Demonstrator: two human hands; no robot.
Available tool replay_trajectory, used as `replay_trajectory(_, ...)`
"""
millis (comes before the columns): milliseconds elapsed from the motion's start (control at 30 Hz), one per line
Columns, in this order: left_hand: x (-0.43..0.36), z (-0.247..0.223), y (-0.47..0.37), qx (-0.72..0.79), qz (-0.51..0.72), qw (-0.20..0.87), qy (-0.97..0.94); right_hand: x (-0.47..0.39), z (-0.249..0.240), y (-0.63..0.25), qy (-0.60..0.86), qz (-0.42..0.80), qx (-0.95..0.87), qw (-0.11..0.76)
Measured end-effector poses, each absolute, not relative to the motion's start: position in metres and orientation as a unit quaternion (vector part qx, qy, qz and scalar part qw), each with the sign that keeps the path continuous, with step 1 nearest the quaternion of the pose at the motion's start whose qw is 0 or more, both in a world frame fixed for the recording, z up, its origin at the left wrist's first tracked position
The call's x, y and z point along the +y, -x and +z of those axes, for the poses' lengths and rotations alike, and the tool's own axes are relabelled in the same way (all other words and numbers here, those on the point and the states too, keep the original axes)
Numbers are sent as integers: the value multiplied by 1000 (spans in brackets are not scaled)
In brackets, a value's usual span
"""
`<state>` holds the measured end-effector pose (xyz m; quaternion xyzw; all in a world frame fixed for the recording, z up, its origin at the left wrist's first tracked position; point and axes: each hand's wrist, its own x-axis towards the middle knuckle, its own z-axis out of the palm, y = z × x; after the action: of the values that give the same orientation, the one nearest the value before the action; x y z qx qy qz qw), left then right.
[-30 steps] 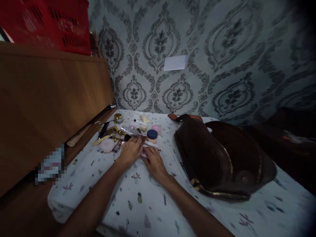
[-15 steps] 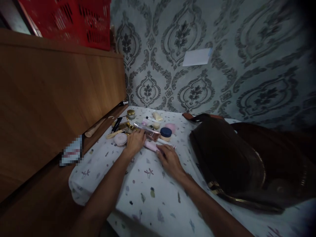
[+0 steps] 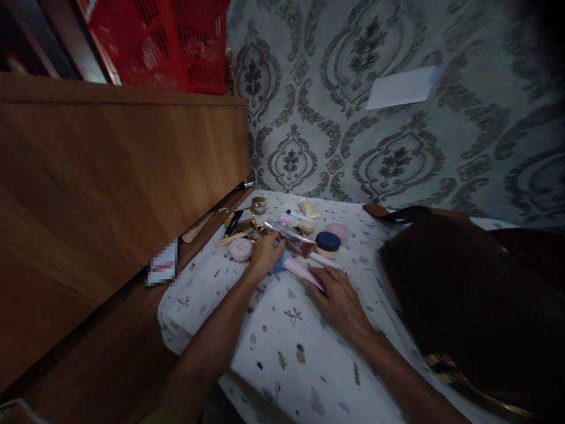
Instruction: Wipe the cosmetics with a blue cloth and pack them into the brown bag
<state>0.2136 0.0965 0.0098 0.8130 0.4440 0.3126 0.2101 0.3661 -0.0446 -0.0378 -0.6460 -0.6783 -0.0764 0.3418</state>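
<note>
a pink tube [image 3: 302,272] is spanning both hands over patterned cloth [image 3: 282,341]
right hand [image 3: 339,294] is clamping one end; left hand [image 3: 266,253] is touching the blue piece [image 3: 279,262] opposite, its grip being unclear

The room is dim, and the light is cool and weak; its source cannot be seen. A soft warm sheen lies on the wooden cabinet [image 3: 189,153], and small glints show on the clear tube [image 3: 291,237]. The dark bag [image 3: 468,294] is almost black, so its details are lost. The left hand [image 3: 267,252] and the right hand [image 3: 338,294] look slightly soft. Toward the right, the wallpaper [image 3: 397,159] is stretched and blurred, and the upper right corner is black. Square pixels cover one small patch [image 3: 162,265].
</note>
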Motion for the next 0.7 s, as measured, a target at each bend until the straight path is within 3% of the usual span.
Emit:
replay_trajectory(200, 106, 4, -216, 386, 397, 362, -750, -47, -38, -363, 641, -135, -698, 290)
replay_trajectory(400, 106, 1, -219, 304, 435, 484, -695, -48, -35, -364, 634, -85, -675, 367)
replay_trajectory(567, 96, 6, -220, 246, 440, 514, -694, -49, -28, -365, 685, 38, -581, 437)
replay_trajectory(700, 86, 16, -216, 200, 435, 462, -747, -47, -22, -369, 694, 133, -529, 471)
